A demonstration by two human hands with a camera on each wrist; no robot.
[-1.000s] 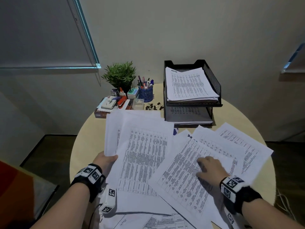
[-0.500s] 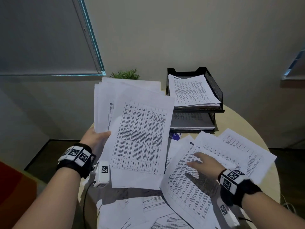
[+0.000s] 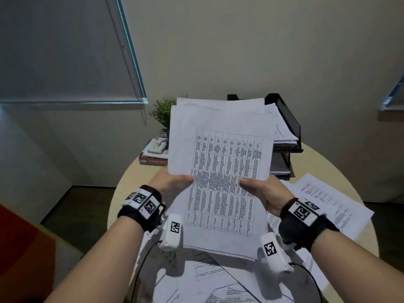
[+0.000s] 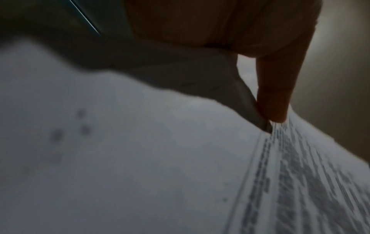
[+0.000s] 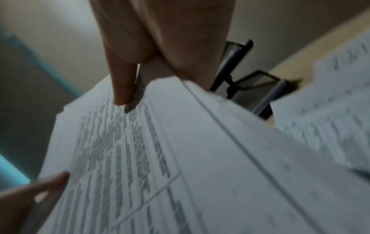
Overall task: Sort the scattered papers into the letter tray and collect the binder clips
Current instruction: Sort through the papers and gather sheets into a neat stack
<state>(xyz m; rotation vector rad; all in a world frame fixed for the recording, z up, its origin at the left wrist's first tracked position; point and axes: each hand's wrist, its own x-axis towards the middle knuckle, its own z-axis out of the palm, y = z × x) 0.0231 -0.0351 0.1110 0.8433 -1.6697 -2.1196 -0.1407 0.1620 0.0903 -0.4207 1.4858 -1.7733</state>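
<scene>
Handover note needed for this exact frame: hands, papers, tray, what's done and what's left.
Left hand: grips the left edge of the lifted paper stack, thumb on top.
Right hand: grips the stack's right edge, thumb on top.
The stack is held up off the round table, in front of the black letter tray.
Done: both tray tiers already hold some papers.
Left: put the held stack in the tray, then gather the loose sheets lying on the table to the right and below the hands. Binder clips are hidden behind the stack in these views; collecting them remains.
</scene>
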